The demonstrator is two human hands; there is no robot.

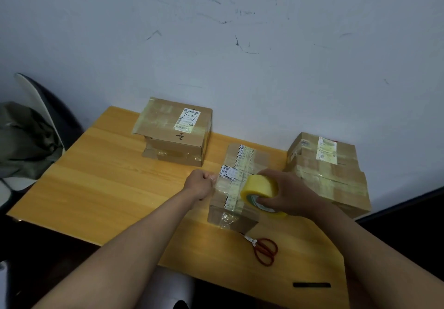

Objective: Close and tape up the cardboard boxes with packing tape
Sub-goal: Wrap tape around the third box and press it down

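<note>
Sitting at the table's [101, 179] far-left corner, a taped cardboard box [175, 131] with a label. Left hand [200, 185], grip curled, pinches the clear tape end at the middle box's [236, 188] left edge. Right hand [286, 195] grips the yellow tape roll [258, 189] over that box, fingers wrapped round it. Red scissors [264, 251] lie near the table's front edge. Third box [329, 171] at the far-right corner.

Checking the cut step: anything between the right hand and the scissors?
Nothing visible. The scissors lie bare on the table, near the right hand, but that hand grips the tape roll.
</note>
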